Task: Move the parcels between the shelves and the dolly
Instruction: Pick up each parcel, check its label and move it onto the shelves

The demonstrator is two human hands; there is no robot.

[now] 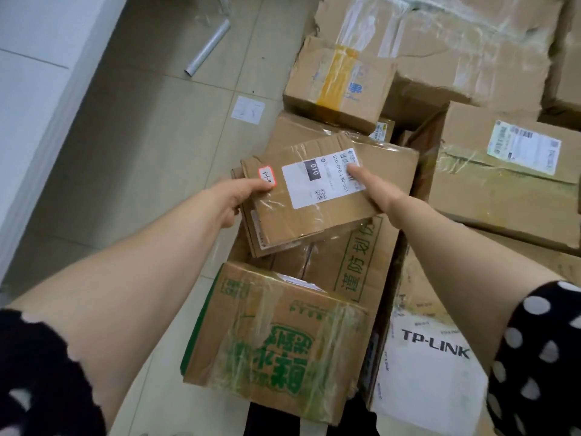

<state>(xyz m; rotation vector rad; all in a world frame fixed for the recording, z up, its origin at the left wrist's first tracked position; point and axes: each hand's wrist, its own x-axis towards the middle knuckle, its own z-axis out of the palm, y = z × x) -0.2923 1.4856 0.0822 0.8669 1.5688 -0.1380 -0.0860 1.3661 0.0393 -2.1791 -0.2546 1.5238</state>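
Head view: both arms reach forward to one flat cardboard parcel (327, 196), which carries a white shipping label (320, 177) on its top face and a small red-bordered sticker (265, 177) at its left end.

1. Left hand (239, 196): grasps the left edge of the parcel. The thumb lies on top, touching the sticker; the other fingers are hidden beneath the cardboard.
2. Right hand (380, 193): grasps the right near edge of the parcel. One digit lies straight across the label; the remaining fingers are hidden below the edge.
3. Parcel position: tilted, held between both hands above a stack of other cartons.

Surrounding items, located from the parcel:
- Directly below it: a carton with a vertical green-printed panel (355, 262).
- Nearer the person: a green-printed carton (276, 341) wrapped in clear tape.
- Near right: a white TP-LINK carton (430, 357).
- Right: a large carton (503, 184) with its own label.
- Beyond it: a carton with yellow tape (339, 83).
- Left: tiled floor (141, 152), with a paper slip (247, 110) and, farther off, a roll of clear film (207, 47).

Both sleeves are dark with white dots.
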